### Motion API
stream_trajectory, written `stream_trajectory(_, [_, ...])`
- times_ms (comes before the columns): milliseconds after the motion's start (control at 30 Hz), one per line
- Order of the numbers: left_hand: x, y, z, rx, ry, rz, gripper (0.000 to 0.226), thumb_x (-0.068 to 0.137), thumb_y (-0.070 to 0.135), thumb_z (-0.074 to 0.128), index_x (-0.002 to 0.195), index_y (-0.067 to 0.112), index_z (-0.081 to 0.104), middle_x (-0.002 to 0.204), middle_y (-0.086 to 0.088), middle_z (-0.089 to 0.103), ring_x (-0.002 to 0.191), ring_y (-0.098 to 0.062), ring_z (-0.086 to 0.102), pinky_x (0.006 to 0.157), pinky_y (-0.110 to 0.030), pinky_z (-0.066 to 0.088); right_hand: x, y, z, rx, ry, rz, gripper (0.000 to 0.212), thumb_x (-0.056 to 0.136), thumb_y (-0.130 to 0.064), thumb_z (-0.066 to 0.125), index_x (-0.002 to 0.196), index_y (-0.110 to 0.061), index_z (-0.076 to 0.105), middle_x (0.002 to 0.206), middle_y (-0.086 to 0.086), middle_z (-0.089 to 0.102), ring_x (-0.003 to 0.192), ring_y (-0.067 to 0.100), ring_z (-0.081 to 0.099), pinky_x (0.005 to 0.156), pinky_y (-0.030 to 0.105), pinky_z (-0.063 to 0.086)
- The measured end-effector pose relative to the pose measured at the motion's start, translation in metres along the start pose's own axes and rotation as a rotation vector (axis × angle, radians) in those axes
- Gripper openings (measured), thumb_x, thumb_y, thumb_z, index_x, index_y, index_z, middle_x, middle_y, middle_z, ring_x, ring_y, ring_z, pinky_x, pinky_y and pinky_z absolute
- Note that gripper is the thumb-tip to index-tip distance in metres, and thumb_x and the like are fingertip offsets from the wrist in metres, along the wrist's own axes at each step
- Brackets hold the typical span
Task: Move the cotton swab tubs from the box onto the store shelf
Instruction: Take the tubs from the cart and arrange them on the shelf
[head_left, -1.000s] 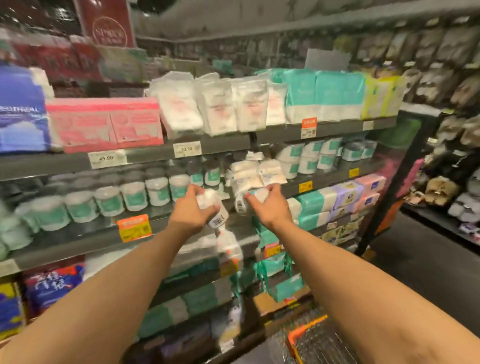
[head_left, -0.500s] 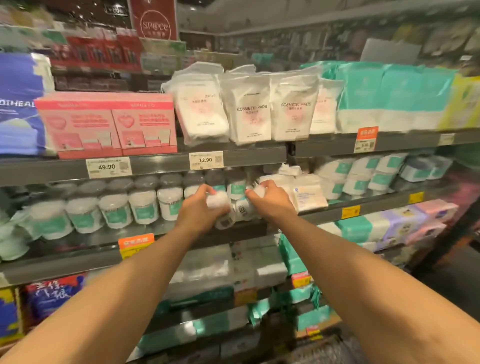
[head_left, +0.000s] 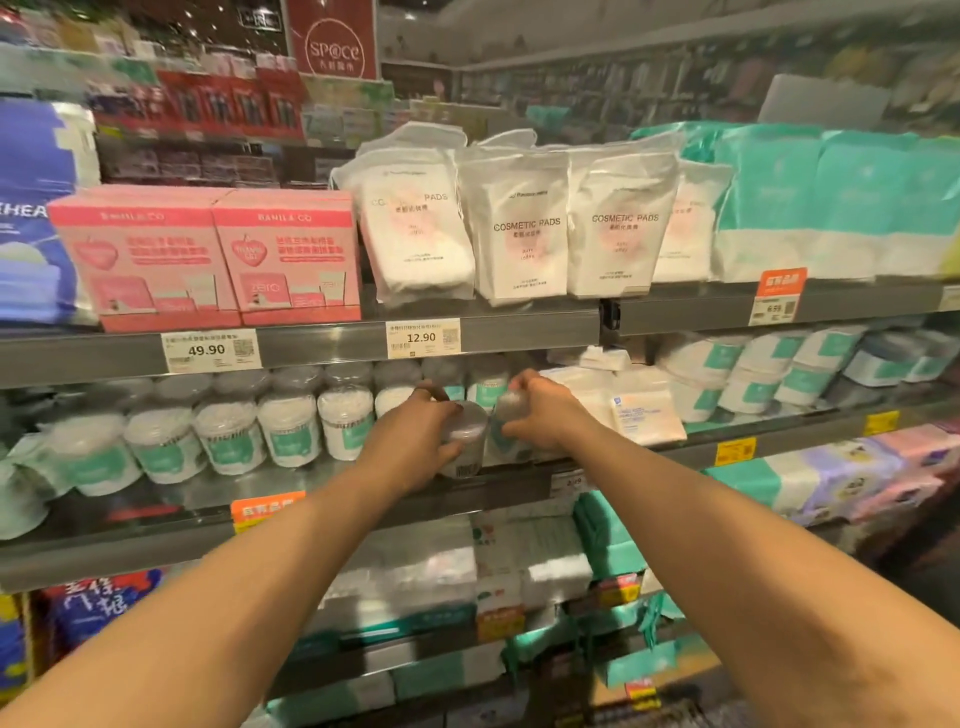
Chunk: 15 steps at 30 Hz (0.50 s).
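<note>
Left hand curled round 1 cotton swab tub, right hand gripping the other tub beside it, both at the middle shelf front, stocked tubs crowding left, pad packs just right

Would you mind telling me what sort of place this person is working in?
Most likely a shop's personal-care aisle: the shelf edge carries a price tag reading 12.90, bags of cosmetic pads stand above, and rows of identical cotton swab tubs fill the shelf below.
</note>
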<state>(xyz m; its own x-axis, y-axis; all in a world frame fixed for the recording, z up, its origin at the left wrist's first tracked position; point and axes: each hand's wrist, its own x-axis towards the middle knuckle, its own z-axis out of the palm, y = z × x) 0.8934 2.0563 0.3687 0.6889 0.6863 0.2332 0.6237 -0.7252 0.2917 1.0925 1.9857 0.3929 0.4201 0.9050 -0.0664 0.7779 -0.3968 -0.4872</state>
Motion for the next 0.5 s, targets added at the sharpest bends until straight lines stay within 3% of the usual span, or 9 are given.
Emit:
stream_trajectory(100, [0.006, -0.005, -0.015, 0.107, -0.068, 0.087, 0.049, 0.091, 0.036, 0.067, 0.139, 0.032, 0.054, 0.136, 0.005, 0.053, 0.115, -0.021, 0.06, 0.091, -0.04, 0.054, 0.003, 0.002, -0.001, -0.022, -0.05, -0.072, 0.048, 0.077, -0.041, 0.082, 0.118, -0.038, 0.057, 0.119, -0.001, 0.06, 0.106, 0.021, 0.06, 0.089, 0.039, 0.056])
stream_trajectory(167, [0.008, -0.006, -0.022, 0.136, -0.074, 0.14, 0.042, 0.092, 0.031, 0.067, 0.131, 0.037, 0.055, 0.13, 0.01, 0.059, 0.112, -0.015, 0.061, 0.088, -0.038, 0.056, 0.006, 0.004, -0.003, -0.05, -0.019, -0.106, 0.033, 0.088, -0.051, 0.069, 0.119, -0.043, 0.061, 0.122, -0.003, 0.061, 0.111, 0.021, 0.059, 0.091, 0.035, 0.051])
stream_trajectory(233, [0.007, -0.006, -0.028, 0.163, -0.069, 0.161, 0.035, 0.092, 0.027, 0.067, 0.124, 0.039, 0.059, 0.123, 0.013, 0.063, 0.108, -0.013, 0.062, 0.084, -0.035, 0.057, 0.009, 0.005, -0.006, -0.068, -0.02, -0.13, 0.026, 0.098, -0.044, 0.058, 0.123, -0.041, 0.064, 0.129, -0.001, 0.062, 0.117, 0.022, 0.057, 0.094, 0.033, 0.047])
stream_trajectory(300, [0.007, -0.006, -0.03, 0.191, -0.053, 0.18, 0.033, 0.094, 0.025, 0.065, 0.123, 0.04, 0.062, 0.122, 0.014, 0.064, 0.107, -0.013, 0.063, 0.082, -0.035, 0.056, 0.011, 0.008, -0.008, -0.057, -0.049, -0.129, 0.031, 0.1, -0.035, 0.058, 0.13, -0.035, 0.063, 0.135, 0.001, 0.061, 0.12, 0.023, 0.056, 0.095, 0.03, 0.044])
stream_trajectory(500, [0.005, -0.007, -0.028, 0.286, -0.091, 0.224, 0.045, 0.099, 0.022, 0.053, 0.139, 0.04, 0.055, 0.127, 0.008, 0.059, 0.112, -0.019, 0.06, 0.079, -0.037, 0.053, 0.014, 0.01, -0.011, 0.051, -0.025, -0.01, 0.038, 0.097, -0.02, 0.063, 0.134, -0.028, 0.058, 0.132, 0.001, 0.063, 0.114, 0.02, 0.06, 0.092, 0.027, 0.047])
